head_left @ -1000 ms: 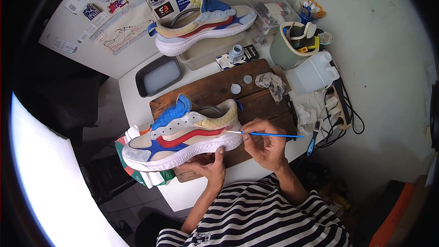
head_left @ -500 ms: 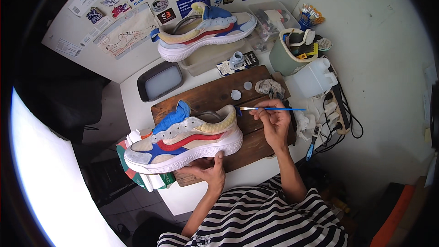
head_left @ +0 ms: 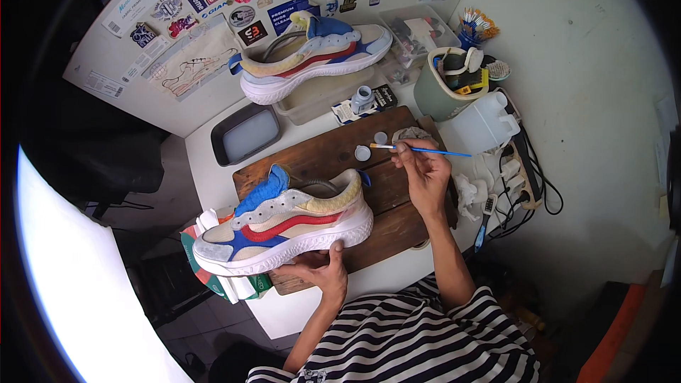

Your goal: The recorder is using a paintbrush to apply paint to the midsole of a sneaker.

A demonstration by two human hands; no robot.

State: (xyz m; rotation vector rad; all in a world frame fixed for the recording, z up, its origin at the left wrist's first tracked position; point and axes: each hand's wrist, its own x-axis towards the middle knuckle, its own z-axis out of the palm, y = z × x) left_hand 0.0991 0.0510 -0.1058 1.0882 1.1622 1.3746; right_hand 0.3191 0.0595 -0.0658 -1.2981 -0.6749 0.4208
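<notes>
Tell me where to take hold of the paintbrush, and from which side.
Take the paintbrush by its blue handle's rear end, probably from the right: that slim end sticks out free, bristles point left, and the right hand pinches nearer the front.

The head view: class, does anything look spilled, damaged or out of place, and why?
No spill shows. The shoe in the left hand has no laces, and its blue tongue sticks up out of the opening, which looks askew. Farther right, a crumpled white wad lies loose near the power strip, which looks untidy.

Multicoloured sneaker [head_left: 284, 229], toe left; blue brush [head_left: 436, 151] apart, bristles left.
</notes>
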